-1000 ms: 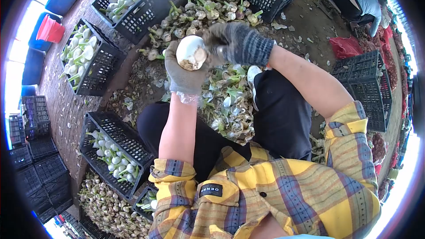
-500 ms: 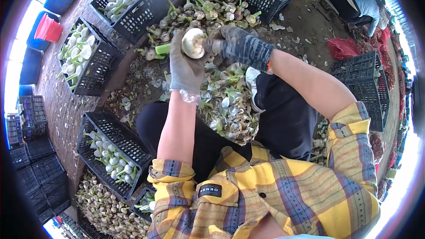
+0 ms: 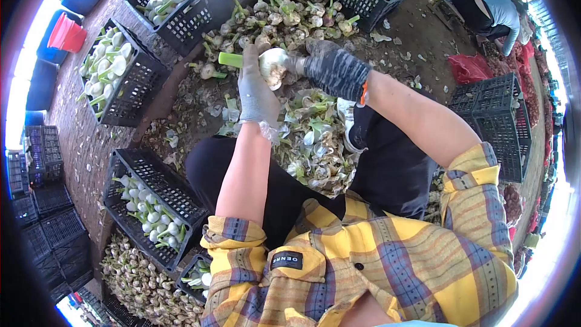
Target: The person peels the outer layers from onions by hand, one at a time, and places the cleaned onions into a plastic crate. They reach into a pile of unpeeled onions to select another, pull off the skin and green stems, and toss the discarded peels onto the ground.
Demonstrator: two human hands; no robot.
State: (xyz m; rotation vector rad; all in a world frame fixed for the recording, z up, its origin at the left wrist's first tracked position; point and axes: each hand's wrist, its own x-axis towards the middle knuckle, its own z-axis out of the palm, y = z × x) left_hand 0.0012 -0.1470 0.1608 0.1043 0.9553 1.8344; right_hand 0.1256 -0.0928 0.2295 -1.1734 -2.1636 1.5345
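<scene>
Our pale-grey-gloved left hand (image 3: 257, 89) holds a round white green-stemmed bulb (image 3: 274, 65), just right of its fingers; our dark-striped-gloved right hand's (image 3: 330, 68) fingers curl at the bulb's right side, their grip unclear.

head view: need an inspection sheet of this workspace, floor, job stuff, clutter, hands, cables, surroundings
Surface: brown ground, littered with scraps.
Job's things: white bulb with a green stem, in hand; heap of browner bulbs ahead; crates holding white bulbs.
Clutter: peelings piled between the legs.
Left hand: gloved, gripping the white bulb.
Right hand: gloved, at the bulb's side away from the stem; any tool unclear.
Cables: nothing seen.
Surroundings: another person bending, far right; red bucket, far left.
</scene>
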